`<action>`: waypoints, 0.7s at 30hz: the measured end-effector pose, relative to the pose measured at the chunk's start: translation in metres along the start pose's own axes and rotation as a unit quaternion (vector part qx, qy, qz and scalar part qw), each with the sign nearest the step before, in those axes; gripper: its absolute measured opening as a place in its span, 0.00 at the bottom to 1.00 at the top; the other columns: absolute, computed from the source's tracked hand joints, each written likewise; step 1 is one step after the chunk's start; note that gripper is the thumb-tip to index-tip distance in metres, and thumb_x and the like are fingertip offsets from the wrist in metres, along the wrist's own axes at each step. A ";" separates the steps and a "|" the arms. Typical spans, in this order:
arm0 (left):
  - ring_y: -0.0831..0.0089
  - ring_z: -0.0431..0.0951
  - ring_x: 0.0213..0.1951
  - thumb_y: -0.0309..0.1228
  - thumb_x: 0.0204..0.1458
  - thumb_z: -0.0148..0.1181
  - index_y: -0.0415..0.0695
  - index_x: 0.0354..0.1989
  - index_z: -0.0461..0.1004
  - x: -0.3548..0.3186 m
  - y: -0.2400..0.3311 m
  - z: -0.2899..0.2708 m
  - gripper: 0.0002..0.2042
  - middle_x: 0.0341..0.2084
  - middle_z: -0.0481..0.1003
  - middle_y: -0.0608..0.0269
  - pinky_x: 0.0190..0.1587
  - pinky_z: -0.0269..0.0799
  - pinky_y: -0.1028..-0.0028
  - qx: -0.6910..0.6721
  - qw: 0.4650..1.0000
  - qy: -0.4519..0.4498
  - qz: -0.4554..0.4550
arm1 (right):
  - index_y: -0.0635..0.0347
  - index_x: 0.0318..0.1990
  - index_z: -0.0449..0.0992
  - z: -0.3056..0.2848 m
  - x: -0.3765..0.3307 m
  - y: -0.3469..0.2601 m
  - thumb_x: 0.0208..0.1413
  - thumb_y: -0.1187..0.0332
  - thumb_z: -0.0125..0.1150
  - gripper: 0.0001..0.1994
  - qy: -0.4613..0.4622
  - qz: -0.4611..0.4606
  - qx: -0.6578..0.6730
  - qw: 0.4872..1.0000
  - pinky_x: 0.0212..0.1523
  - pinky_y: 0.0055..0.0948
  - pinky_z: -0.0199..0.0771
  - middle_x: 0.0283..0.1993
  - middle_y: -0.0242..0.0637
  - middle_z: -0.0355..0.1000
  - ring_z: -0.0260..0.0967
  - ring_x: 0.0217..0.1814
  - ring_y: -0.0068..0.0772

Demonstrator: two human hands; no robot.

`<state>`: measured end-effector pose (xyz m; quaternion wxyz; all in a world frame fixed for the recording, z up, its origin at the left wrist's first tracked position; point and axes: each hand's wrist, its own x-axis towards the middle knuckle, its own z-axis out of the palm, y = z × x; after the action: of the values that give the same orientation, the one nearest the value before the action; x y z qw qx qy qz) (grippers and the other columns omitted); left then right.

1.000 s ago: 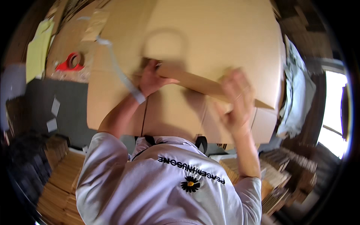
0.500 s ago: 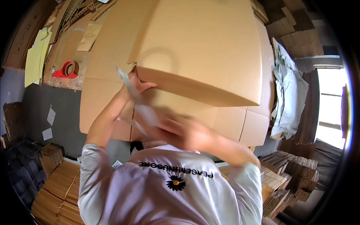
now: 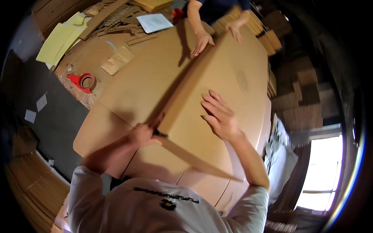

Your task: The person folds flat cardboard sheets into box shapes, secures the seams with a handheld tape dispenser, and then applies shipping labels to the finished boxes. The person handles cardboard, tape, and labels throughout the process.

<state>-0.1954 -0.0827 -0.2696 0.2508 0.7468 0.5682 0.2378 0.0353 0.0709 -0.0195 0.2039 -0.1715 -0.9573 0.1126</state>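
Note:
A large brown cardboard box, partly folded, lies before me with its flaps spread toward my body. At its near left corner, my left hand grips the edge, the thumb on one side and the fingers on the other. My right hand is open, fingers apart, over the broad upper panel; whether the palm touches it I cannot tell. A narrow near flap slants down to the right. Across the box, a co-worker's two hands rest at the far end of the raised fold.
Left of the box is a red tape dispenser on a cardboard-covered surface. Yellow sheets, cardboard scraps and a white tablet-like panel lie farther back. Grey-white wrapping hangs at the right, near a bright window.
My right hand has risen from near my chest to above the box panel, and the blurred pale strip is gone from view. My view has turned; the co-worker's hands now show.

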 end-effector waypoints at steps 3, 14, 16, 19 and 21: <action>0.53 0.78 0.53 0.51 0.45 0.71 0.29 0.72 0.43 0.001 0.010 -0.018 0.56 0.69 0.58 0.42 0.45 0.80 0.62 -0.003 0.997 0.044 0.063 | 0.63 0.42 0.80 0.036 0.060 0.036 0.52 0.68 0.69 0.12 -0.035 -0.078 0.015 0.996 0.63 0.49 0.68 0.47 0.44 0.77 0.73 0.54 0.48; 0.47 0.60 0.68 0.35 0.52 0.67 0.39 0.71 0.54 -0.046 -0.049 -0.063 0.40 0.67 0.60 0.44 0.68 0.60 0.56 -0.082 0.975 0.163 -0.130 | 0.56 0.18 0.71 0.055 0.122 0.051 0.42 0.68 0.72 0.12 -0.192 -0.157 0.027 0.968 0.27 0.34 0.60 0.23 0.32 0.62 0.62 0.25 0.34; 0.42 0.63 0.64 0.36 0.53 0.67 0.36 0.68 0.59 -0.066 -0.084 -0.066 0.36 0.63 0.64 0.42 0.65 0.62 0.54 0.211 0.899 0.269 -0.273 | 0.56 0.18 0.71 0.057 0.118 0.051 0.41 0.68 0.72 0.12 -0.200 -0.136 0.055 0.969 0.27 0.33 0.58 0.23 0.31 0.61 0.61 0.25 0.34; 0.42 0.67 0.58 0.32 0.51 0.68 0.33 0.62 0.63 -0.069 -0.098 -0.046 0.32 0.58 0.68 0.42 0.61 0.64 0.54 0.278 0.864 0.288 -0.306 | 0.57 0.19 0.71 0.056 0.121 0.053 0.42 0.69 0.71 0.11 -0.193 -0.134 0.047 0.971 0.28 0.34 0.60 0.25 0.31 0.62 0.62 0.30 0.32; 0.43 0.68 0.57 0.31 0.50 0.68 0.32 0.59 0.66 -0.063 -0.096 -0.043 0.29 0.56 0.68 0.42 0.59 0.66 0.55 0.252 0.860 0.316 -0.312 | 0.57 0.19 0.71 0.060 0.117 0.058 0.43 0.69 0.71 0.12 -0.144 -0.140 0.063 0.978 0.30 0.34 0.61 0.26 0.31 0.62 0.61 0.32 0.31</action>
<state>-0.3085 -0.1172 -0.3035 -0.0774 0.4528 0.8608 0.2190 -0.0743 0.1594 -0.0485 0.0876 -0.0044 -0.9822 0.1662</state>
